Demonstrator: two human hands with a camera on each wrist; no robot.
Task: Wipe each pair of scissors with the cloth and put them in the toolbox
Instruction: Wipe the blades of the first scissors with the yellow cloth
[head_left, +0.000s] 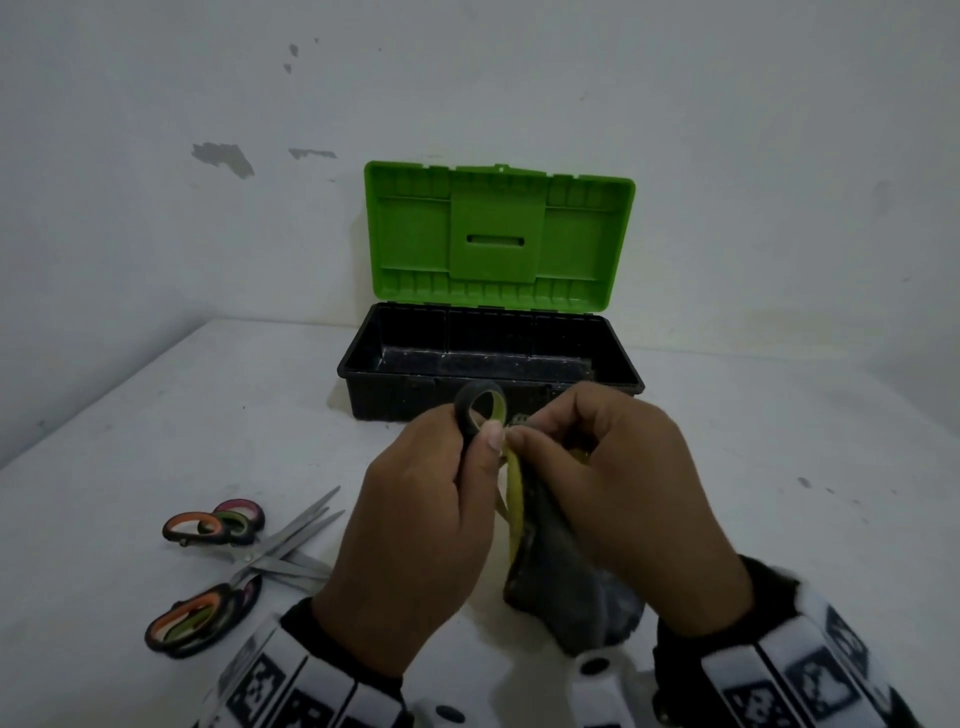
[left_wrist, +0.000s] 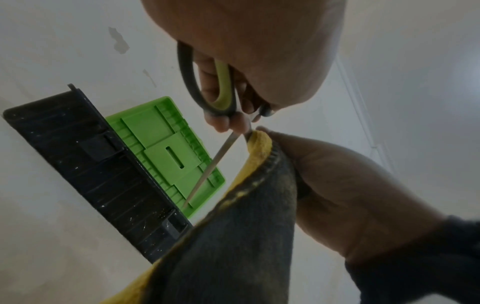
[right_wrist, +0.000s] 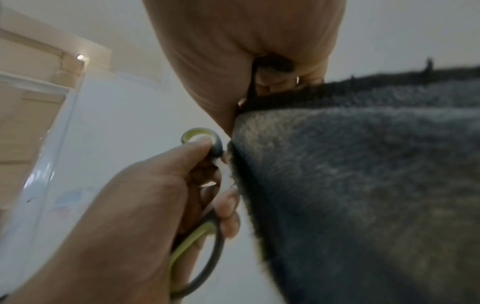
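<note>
Low in the centre of the head view, the left hand (head_left: 415, 525) grips the handles of a pair of yellow-handled scissors (head_left: 480, 410), its fingers curled through and around the black-and-yellow loops; one loop stands up above the thumb. Just to its right, the right hand (head_left: 623, 493) pinches a dark grey cloth (head_left: 566, 587) with a yellow edge, thumb and fingers curled round its top, and the cloth hangs down towards the table (head_left: 156, 415). In the left wrist view the scissor blades are parted: one bare blade (left_wrist: 207, 170) points away from the hand, while the other runs into the fold of the cloth at the right hand's fingertips. At the lower left of the head view, a loose pile of other scissors (head_left: 234, 561) with orange, green and pink handle linings lies on the table, blades crossing. Further back, at mid-frame, the toolbox (head_left: 488, 358) stands with its black tray showing and its green lid (head_left: 498, 234) raised against the wall (head_left: 156, 104).
</note>
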